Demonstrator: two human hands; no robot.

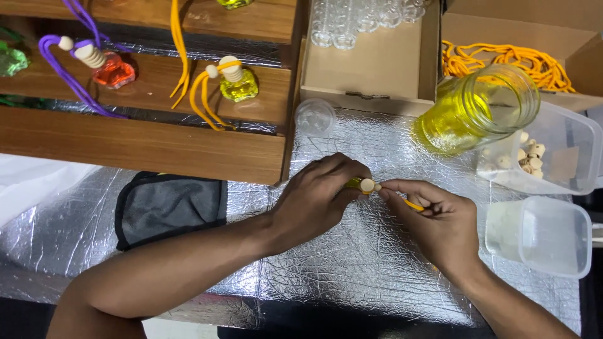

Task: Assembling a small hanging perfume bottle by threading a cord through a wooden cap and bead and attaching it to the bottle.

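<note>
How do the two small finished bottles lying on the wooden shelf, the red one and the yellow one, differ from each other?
Colour: the red bottle holds orange-red liquid, the yellow bottle holds yellow-green liquid.
Cord: the red bottle carries a purple cord, the yellow bottle an orange cord.
Place: the red bottle lies further left on the wooden shelf, the yellow bottle near the shelf's right end.
Both lie on their sides and have a pale ribbed cap with a bead on the cord.

table cover (352,263): crinkled silver foil
jar (477,110): clear, yellow liquid
cord (413,204): orange
cloth (169,204), left of jar: dark grey
shelf (144,141): brown wood
</note>
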